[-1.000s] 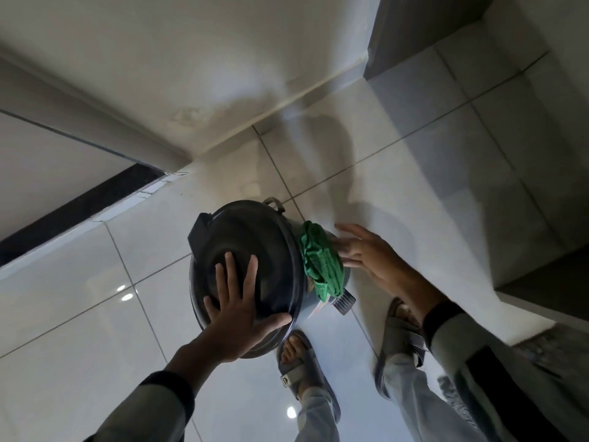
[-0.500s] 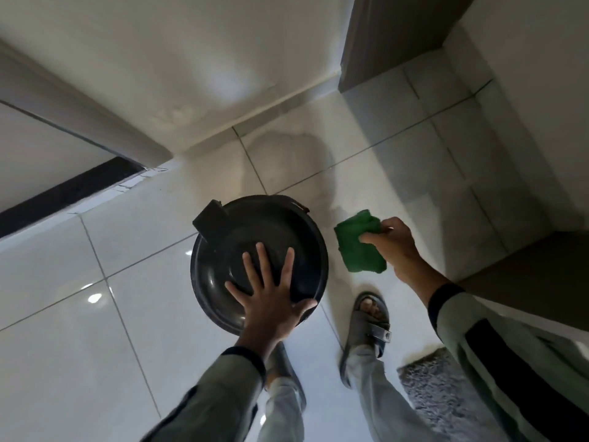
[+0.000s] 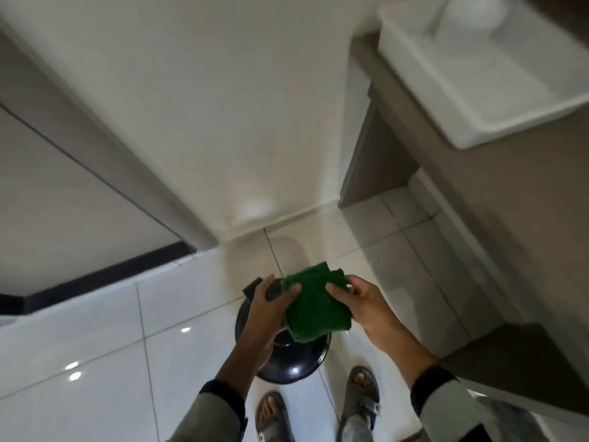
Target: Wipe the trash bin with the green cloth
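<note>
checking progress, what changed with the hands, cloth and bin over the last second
The left hand left the trash bin lid and took hold of the green cloth; the right hand lifted the cloth off the bin's side. The bin stayed on the floor, lid shut.

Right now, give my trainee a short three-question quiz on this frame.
1. True or false: the green cloth is pressed against the trash bin.
2. Which hands hold the cloth? A) left hand only B) right hand only C) both
3. Fill in: the bin stands on the ___ floor, just ahead of the person's sandals.

Key: 1 false, it is held above the bin; 2 C, left hand and right hand; 3 tiled.
</note>
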